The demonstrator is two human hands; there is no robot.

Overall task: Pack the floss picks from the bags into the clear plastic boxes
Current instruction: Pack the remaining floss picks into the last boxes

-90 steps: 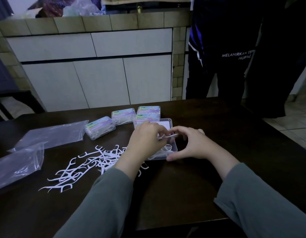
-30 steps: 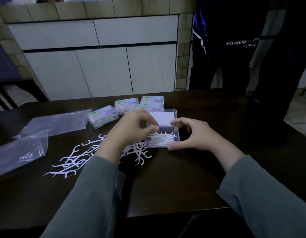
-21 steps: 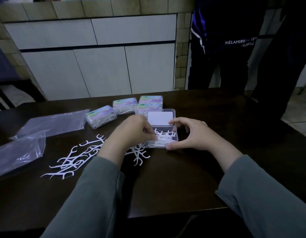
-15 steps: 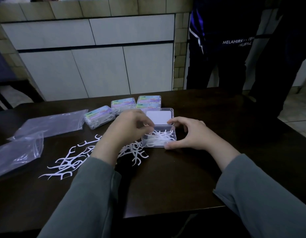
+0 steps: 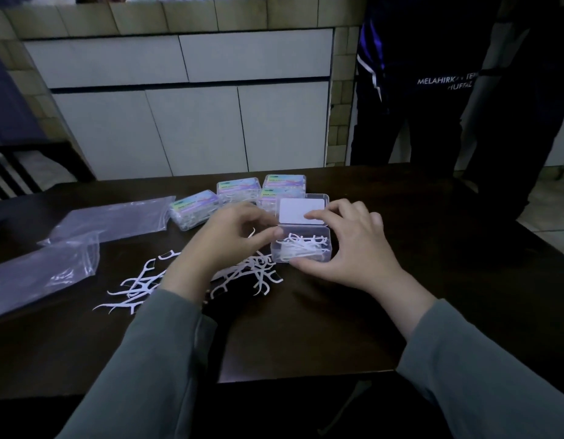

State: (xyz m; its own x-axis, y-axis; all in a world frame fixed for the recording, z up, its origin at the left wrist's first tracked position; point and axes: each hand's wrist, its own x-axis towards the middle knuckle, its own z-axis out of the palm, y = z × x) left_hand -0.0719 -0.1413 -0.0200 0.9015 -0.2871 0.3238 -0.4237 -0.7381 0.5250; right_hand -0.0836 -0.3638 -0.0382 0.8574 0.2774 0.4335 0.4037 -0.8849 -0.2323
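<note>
Beside the open clear plastic box [image 5: 301, 248] on the dark bench [image 5: 306, 327], left hand [image 5: 230, 242] pinches a white floss pick [image 5: 251, 232], box immediately rightward; right hand [image 5: 347, 245] grips the box.

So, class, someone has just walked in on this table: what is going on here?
A person is packing floss picks into an open clear box. The right hand steadies the box, while the left hand pinches one floss pick beside it. Loose picks lie on the table, beside two bags; four closed boxes sit behind.
</note>
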